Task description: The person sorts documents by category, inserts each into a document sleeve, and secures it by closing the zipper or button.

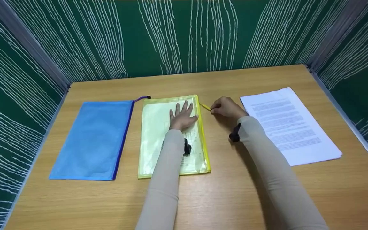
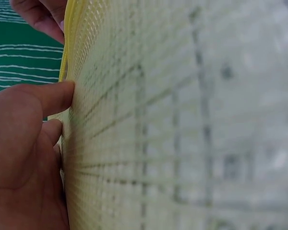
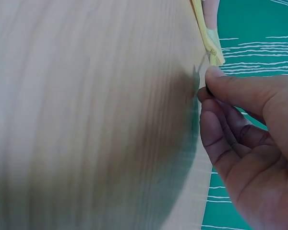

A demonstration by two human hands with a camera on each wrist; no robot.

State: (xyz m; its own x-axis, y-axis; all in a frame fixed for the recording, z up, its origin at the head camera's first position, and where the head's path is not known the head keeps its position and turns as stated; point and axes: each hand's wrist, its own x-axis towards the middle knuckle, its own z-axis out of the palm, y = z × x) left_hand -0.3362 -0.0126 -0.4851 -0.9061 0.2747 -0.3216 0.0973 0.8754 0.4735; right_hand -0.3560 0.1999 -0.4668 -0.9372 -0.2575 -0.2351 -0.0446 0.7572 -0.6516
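Observation:
A yellow mesh zip folder (image 1: 153, 134) with printed paper showing through lies upright on the page of the desk's middle. My left hand (image 1: 182, 119) rests spread on its upper part, and the left wrist view shows the thumb and fingers against the mesh (image 2: 134, 120). Beside the folder's upper right corner, my right hand (image 1: 228, 107) pinches the end of the yellow zipper pull (image 1: 205, 106) between thumb and forefinger. In the right wrist view the fingertips of the right hand (image 3: 254, 129) meet just off the folder's corner (image 3: 213, 50). The pinched end is hidden.
A blue zip folder (image 1: 94, 137) with a dark purple pull (image 1: 143, 97) lies to the left on the wooden table (image 1: 219, 201). Printed sheets (image 1: 292, 127) are stacked at the right, partly under the right forearm. Green walls with white streaks (image 1: 152, 38) enclose the back and sides.

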